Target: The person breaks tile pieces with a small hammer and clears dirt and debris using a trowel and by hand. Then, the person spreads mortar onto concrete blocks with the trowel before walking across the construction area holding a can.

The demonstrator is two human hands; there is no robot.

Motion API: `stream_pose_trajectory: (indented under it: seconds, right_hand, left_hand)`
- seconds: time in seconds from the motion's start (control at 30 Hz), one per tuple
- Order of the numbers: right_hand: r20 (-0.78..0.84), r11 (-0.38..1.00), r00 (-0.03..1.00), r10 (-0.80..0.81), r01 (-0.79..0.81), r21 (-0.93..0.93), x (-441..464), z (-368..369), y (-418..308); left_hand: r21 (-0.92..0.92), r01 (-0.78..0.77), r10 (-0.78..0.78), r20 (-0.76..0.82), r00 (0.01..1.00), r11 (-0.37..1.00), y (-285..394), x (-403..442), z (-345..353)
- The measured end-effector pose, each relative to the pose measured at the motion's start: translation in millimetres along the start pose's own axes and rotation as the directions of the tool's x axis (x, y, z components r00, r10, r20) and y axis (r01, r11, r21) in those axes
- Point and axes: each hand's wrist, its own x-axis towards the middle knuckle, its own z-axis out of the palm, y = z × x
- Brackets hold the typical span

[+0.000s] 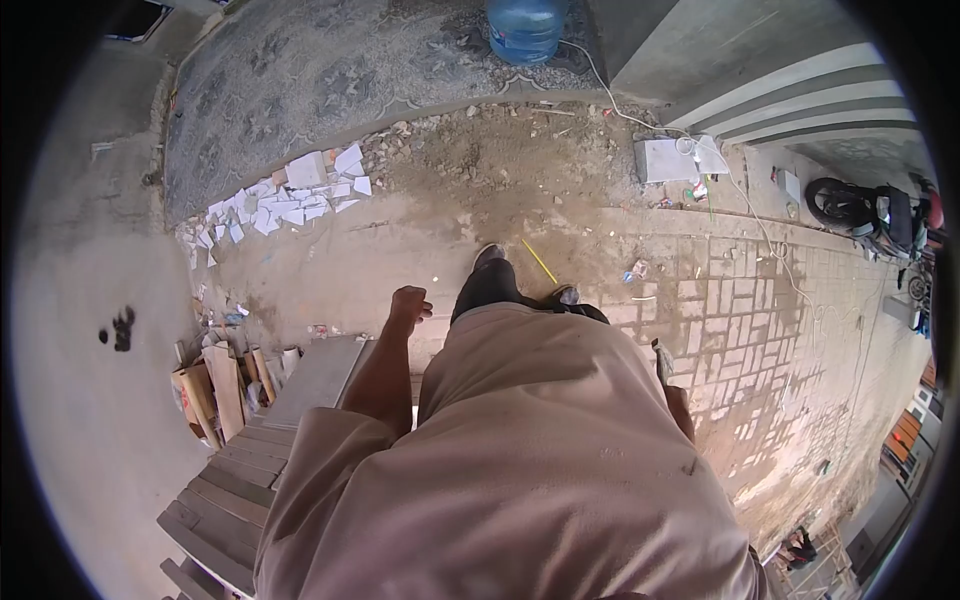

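My left hand hangs out to the left of my body with its fingers curled in, and nothing shows in it. Below it is the edge of a grey board on a stack beside my left arm. My right hand is mostly hidden behind my shirt at the right. A short grey-brown thing, perhaps the end of a tool, sticks out ahead of it; its kind is unclear. Past my shoes on the ground lies a thin yellow strip.
Broken white tile pieces lie ahead left. A blue water jug stands on the patterned paving. A white cable runs along the right past a pale block towards a motorcycle. Cardboard and wood scraps lean at the left wall.
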Motion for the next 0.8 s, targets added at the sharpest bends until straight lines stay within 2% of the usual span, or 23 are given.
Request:
stream_pose_trajectory:
  seconds: [0.03,0.1,0.2,0.3,0.37,0.4,0.47,0.7,0.77,0.8]
  right_hand:
    - [0.037,0.992,0.993,0.116,-0.118,0.046,20.5,1.7,19.1]
    - [0.032,0.993,0.993,0.116,-0.116,0.020,38.9,-0.4,44.2]
    - [0.025,0.988,0.993,0.114,-0.116,0.100,26.0,-0.3,48.3]
    - [0.016,0.979,0.994,0.109,-0.110,0.171,18.9,3.2,50.3]
    - [0.018,0.974,0.995,0.097,-0.099,0.203,19.6,8.4,51.9]
    - [0.019,0.972,0.996,0.091,-0.093,0.217,20.8,11.9,50.6]
    - [0.019,0.966,0.997,0.068,-0.071,0.248,26.9,20.5,50.1]
    - [-0.035,0.960,0.999,0.020,-0.010,0.278,-2.8,42.0,6.7]
    - [-0.057,0.989,0.998,0.024,-0.015,0.145,-33.9,47.3,-19.2]
    - [-0.057,0.981,0.998,0.028,-0.017,0.194,-29.4,54.4,-17.4]
  left_hand:
    - [-0.026,0.018,-0.018,-0.018,1.000,0.999,1.5,-1.7,-0.6]
    - [-0.039,0.027,-0.028,-0.032,0.999,0.999,8.0,-6.5,0.4]
    - [-0.016,-0.027,0.026,-0.051,0.998,1.000,29.7,-15.1,2.3]
    - [0.013,-0.129,0.129,-0.039,0.991,0.992,47.6,-15.9,3.0]
    - [-0.016,-0.290,0.290,0.000,0.957,0.957,59.4,-14.0,3.1]
    - [-0.014,-0.295,0.295,0.003,0.955,0.955,66.4,-12.0,3.8]
    - [0.037,-0.406,0.407,-0.028,0.913,0.913,84.1,-16.3,5.7]
    - [0.064,-0.415,0.417,-0.027,0.909,0.908,100.0,6.9,-30.4]
    - [0.043,-0.381,0.381,-0.014,0.924,0.924,94.2,11.1,-48.6]
    - [0.045,-0.322,0.321,0.025,0.947,0.946,90.7,16.1,-61.5]
